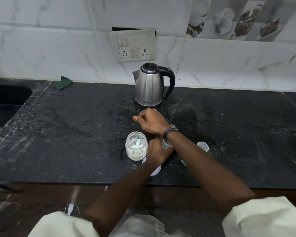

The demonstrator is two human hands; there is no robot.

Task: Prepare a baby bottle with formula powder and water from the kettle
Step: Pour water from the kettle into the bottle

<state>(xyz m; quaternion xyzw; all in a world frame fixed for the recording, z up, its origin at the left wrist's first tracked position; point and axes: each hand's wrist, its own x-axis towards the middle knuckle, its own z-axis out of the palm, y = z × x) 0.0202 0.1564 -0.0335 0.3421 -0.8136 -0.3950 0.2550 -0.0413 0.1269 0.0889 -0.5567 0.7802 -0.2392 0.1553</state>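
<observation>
Black speckled stone counter (pixel 75 134), dusty and scuffed. Dark sink (pixel 5 103) set in at far left. White marble-look wall tiles (pixel 50 48) behind; decorative cup-print tiles (pixel 237 19) upper right. Grimy switch-and-socket plate (pixel 133 45) mid-wall. Green cloth (pixel 62 82) against the wall.

Tabletop (pixel 75 134): wide bare stretch left of centre, from the near edge to the far wall; another bare stretch at the right. Obstacles: kettle (pixel 149 86) upright at far centre, handle pointing right; open jar (pixel 136 147) of powder near centre, a scoop standing in it; lid (pixel 155 170) flat just near-right of the jar; small clear cup (pixel 202 146) right of the crossed forearms. Sink (pixel 7 103) recess at the left; green cloth (pixel 62 82) against the far wall. Open gap between jar and kettle, partly taken by the right hand (pixel 151 121).
</observation>
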